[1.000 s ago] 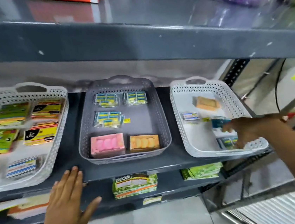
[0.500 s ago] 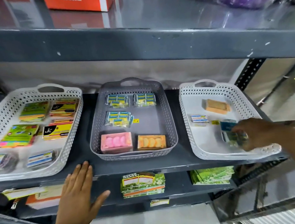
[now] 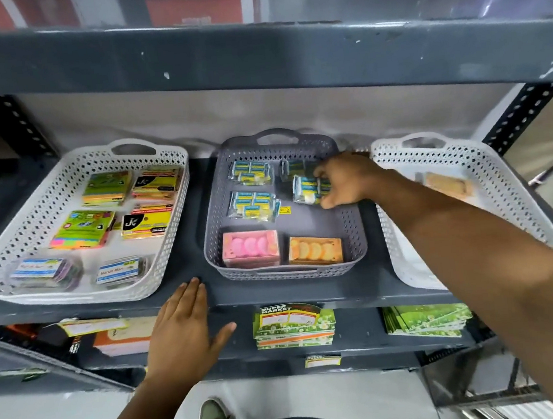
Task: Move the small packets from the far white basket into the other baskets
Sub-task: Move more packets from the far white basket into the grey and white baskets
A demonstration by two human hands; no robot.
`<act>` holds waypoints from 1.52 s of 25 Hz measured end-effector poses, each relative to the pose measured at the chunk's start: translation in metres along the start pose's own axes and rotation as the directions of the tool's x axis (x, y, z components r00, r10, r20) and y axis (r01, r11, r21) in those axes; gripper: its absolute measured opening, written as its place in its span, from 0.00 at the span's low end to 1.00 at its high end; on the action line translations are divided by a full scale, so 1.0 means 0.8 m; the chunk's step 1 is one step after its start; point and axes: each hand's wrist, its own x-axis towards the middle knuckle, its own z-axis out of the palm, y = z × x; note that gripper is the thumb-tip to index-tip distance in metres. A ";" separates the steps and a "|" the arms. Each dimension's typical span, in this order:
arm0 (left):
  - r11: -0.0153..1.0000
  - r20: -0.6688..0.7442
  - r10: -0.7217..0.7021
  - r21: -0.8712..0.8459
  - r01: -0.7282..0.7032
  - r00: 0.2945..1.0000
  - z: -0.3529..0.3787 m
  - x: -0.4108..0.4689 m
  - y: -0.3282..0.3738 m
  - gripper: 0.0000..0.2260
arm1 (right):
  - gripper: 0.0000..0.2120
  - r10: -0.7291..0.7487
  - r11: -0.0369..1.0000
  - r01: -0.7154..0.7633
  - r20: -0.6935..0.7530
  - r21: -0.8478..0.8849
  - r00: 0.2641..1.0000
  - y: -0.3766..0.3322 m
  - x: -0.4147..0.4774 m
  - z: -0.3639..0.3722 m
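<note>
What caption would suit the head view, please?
Right hand holds a small blue-yellow packet over the grey perforated plastic basket.

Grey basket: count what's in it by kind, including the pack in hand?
Contents of the grey basket:
Blue-and-yellow packs: 4, at, and in the right hand
Pink box: 1
Orange box: 1
Total: 6

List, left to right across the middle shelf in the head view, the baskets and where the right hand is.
Left white basket → grey basket, with the right hand holding a blue-and-yellow packet inside it → right white basket.
</note>
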 end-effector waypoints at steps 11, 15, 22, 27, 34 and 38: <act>1.000 -0.023 -0.018 -0.013 0.017 1.000 -0.003 0.025 -0.012 0.27 | 0.24 -0.035 0.990 0.041 -0.053 0.134 0.998 0.023 0.011 0.017; 1.000 -0.039 -0.016 -0.007 0.016 0.999 -0.006 0.025 -0.009 0.26 | 0.20 0.113 0.966 -0.051 -0.235 0.254 0.965 0.132 -0.037 -0.015; 1.000 -0.042 -0.022 0.002 0.022 0.999 -0.004 0.021 -0.010 0.28 | 0.39 0.255 0.945 -0.277 0.136 0.172 0.957 0.192 -0.107 0.062; 0.999 -0.056 -0.050 -0.002 0.050 0.997 0.002 0.022 -0.013 0.27 | 0.32 0.239 0.946 -0.242 0.041 0.216 0.970 0.190 -0.107 0.082; 1.000 -0.087 -0.016 -0.007 0.015 0.996 0.000 0.012 -0.010 0.32 | 0.33 0.287 0.909 -0.217 -0.156 0.357 0.945 0.166 -0.072 -0.006; 1.000 -0.111 0.004 -0.023 -0.006 0.994 0.004 0.003 -0.010 0.33 | 0.37 0.027 0.919 0.049 -0.185 0.391 0.982 0.054 0.002 -0.059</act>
